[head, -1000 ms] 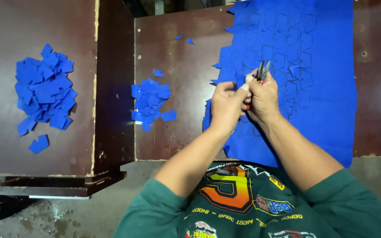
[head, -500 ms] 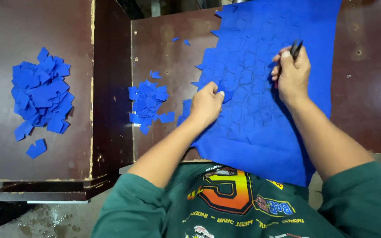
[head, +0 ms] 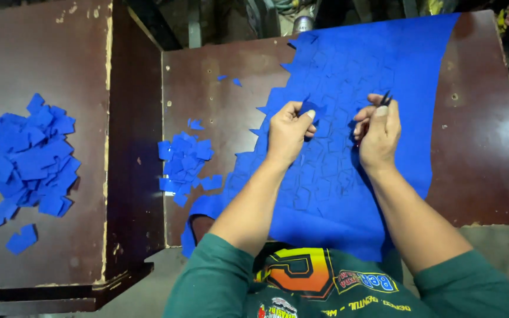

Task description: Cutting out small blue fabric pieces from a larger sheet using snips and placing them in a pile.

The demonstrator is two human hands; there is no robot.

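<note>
Both hands were over the blue sheet (head: 349, 194), which lay flat on the brown table (head: 478, 159) and was marked all over with a repeating cut-out outline.

Left hand (head: 287, 132): fingers (head: 307, 115) pinched a small blue cut piece (head: 310, 109) at the sheet's jagged left edge, thumb on top, piece just lifted off the sheet surface.

Right hand (head: 378, 132): fingers clenched around a small dark cutting tool (head: 386, 99), only the tip showed above the thumb. Couldn't tell whether the tool's blades were spread or closed. Tip sat just right of the held piece, near but apart.

Left of the left fingers, on the same table: a loose pile of blue pieces (head: 184, 162), plus a few strays further up the board. Well further left, on a second, separate table (head: 42, 53): a larger heap of blue pieces (head: 30, 159).

Sheet's left border was ragged where shapes had been taken out; right border was straight.
</note>
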